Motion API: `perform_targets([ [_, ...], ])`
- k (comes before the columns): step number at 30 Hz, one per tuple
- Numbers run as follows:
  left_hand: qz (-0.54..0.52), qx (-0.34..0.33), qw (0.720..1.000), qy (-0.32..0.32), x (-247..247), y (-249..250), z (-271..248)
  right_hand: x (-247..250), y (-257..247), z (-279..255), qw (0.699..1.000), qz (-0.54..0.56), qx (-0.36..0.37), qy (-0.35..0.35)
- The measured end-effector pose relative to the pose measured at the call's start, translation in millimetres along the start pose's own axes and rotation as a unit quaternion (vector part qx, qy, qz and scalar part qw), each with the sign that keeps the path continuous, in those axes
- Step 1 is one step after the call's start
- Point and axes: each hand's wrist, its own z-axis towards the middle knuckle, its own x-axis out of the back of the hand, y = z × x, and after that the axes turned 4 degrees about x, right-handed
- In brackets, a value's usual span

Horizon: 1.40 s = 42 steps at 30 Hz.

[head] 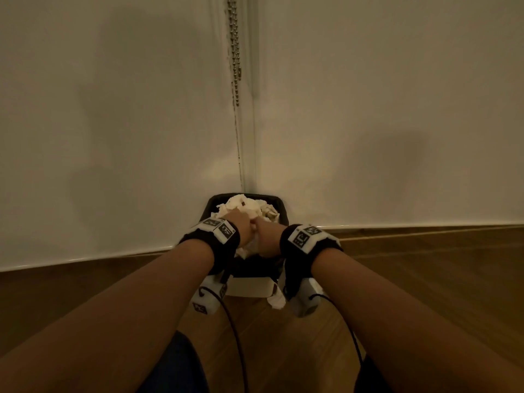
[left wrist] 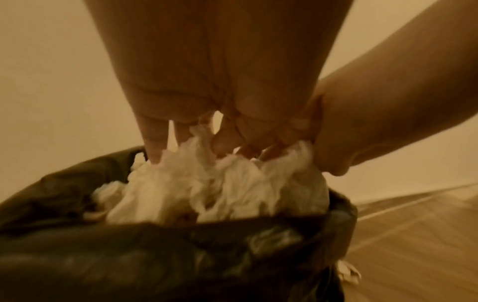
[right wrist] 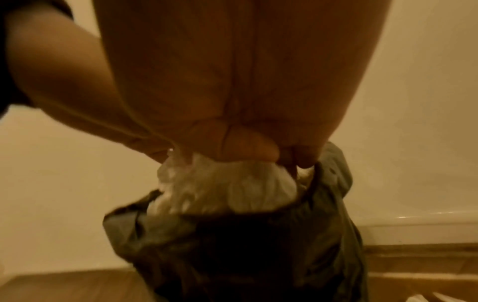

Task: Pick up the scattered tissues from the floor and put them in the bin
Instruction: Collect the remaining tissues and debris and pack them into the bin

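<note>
Both hands — left hand [head: 236,222] and right hand [head: 265,236] — clutch tissues [left wrist: 232,183] heaped above the bin [head: 215,201] rim; press down centrally so none spill onto the floor [head: 425,265].

Crumpled white tissues [left wrist: 207,190] heaped above the rim of the black-lined bin [left wrist: 155,261], one [head: 276,300] on the floor beside it
</note>
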Motion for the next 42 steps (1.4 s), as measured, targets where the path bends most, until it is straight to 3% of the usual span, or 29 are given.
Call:
perform_targets([
  [7,-0.032,-0.011,0.992,0.120,34,5,-17,35,33,-45,0.974,0.201,0.009,0.108],
  [11,-0.072,-0.113,0.959,0.248,42,41,-31,44,75,-52,0.954,0.200,-0.043,0.218],
  [13,-0.093,-0.173,0.943,0.268,38,66,-36,39,101,-51,0.947,0.192,-0.094,0.240],
  [17,-0.081,-0.230,0.958,0.151,0,115,-32,9,164,-44,0.939,0.156,-0.218,0.217],
  [22,-0.069,-0.175,0.981,-0.042,-84,129,-5,-47,218,-35,0.944,0.095,-0.295,0.109],
  [29,-0.070,-0.121,0.988,-0.063,-190,106,9,-105,244,-13,0.953,0.092,-0.284,0.046],
  [35,-0.061,-0.081,0.992,-0.069,-230,101,13,-118,246,21,0.964,0.099,-0.240,0.050],
  [42,-0.008,-0.063,0.995,-0.083,-258,102,-10,-126,243,32,0.973,0.018,-0.230,0.010],
])
